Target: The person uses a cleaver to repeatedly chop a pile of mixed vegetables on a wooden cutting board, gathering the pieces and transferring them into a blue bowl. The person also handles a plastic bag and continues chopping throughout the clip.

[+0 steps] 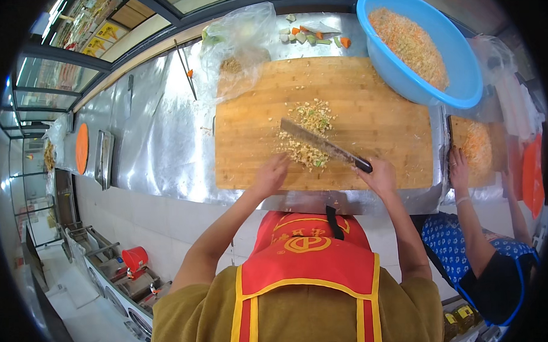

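A heap of finely chopped pale food with green bits (315, 115) lies in the middle of a wooden cutting board (385, 122). My right hand (379, 176) grips the dark handle of a cleaver (316, 140). Its blade slants up and left across the heap, with specks of food stuck to the metal. My left hand (272, 172) is at the heap's lower left edge, palm down and fingers loosely bent, holding nothing. Whether its fingertips touch the food is hard to see.
A large blue basin (460, 69) of shredded food overlaps the board's upper right corner. Vegetable chunks (312, 36) and a clear plastic bag (246, 36) lie behind. Left on the metal counter (164, 143) are metal tongs (185, 70) and a metal tray (104, 159). A co-worker's hand (458, 167) touches another board at right.
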A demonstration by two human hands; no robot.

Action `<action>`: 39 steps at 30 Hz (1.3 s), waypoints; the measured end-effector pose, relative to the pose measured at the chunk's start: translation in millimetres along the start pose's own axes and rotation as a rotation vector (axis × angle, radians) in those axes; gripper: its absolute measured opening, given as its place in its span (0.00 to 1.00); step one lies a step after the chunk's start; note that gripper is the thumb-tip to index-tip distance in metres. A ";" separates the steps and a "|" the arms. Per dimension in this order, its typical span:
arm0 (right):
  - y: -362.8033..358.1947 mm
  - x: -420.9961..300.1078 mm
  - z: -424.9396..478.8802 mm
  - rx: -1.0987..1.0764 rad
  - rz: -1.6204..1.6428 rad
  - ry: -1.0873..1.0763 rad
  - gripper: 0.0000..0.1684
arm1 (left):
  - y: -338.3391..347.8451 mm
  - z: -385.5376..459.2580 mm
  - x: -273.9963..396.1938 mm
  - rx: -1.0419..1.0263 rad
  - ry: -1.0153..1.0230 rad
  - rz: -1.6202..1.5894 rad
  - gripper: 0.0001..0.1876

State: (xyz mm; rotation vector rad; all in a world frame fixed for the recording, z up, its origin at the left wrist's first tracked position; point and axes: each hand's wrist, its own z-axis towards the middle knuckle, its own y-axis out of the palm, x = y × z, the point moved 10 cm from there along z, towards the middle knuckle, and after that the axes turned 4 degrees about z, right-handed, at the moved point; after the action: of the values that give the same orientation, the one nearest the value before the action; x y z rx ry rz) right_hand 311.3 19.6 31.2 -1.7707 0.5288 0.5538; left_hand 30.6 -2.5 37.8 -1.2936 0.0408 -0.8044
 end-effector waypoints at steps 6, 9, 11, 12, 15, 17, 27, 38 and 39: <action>29.1 -12.2 -13.0 -0.157 -0.226 -0.158 0.26 | -72.6 -23.8 -34.0 0.224 -0.224 0.072 0.18; 33.4 -8.0 -5.6 -0.146 -0.234 -0.111 0.25 | -78.9 -8.2 -20.5 0.144 -0.173 0.140 0.22; 28.9 -9.7 4.7 -0.121 -0.269 -0.036 0.24 | -84.4 26.4 8.4 0.061 -0.073 0.233 0.26; 26.3 -14.9 7.3 -0.095 -0.277 -0.058 0.23 | -79.0 37.6 18.2 0.011 -0.013 0.279 0.28; 22.1 -30.4 14.5 -0.060 -0.334 -0.129 0.21 | -41.2 65.6 25.9 -0.208 0.111 0.316 0.31; 21.3 -49.8 15.3 -0.104 -0.421 -0.196 0.19 | -2.4 65.7 10.5 -0.440 0.101 0.204 0.27; 35.1 -33.4 42.5 -0.189 -0.533 -0.124 0.10 | 68.3 53.0 -32.9 -0.623 0.152 0.142 0.04; 29.7 -26.1 80.2 -0.188 -0.485 -0.166 0.09 | 83.4 56.3 -36.6 -0.609 0.157 0.125 0.07; 27.1 -28.5 84.0 -0.192 -0.514 -0.160 0.09 | 82.7 60.2 -40.4 -0.592 0.157 0.122 0.07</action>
State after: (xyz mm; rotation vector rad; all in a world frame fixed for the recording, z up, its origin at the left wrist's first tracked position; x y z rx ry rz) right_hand 264.1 96.0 8.1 -1.9297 -0.1004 0.3851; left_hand 70.0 73.9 -30.7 -1.7582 0.5110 -0.8172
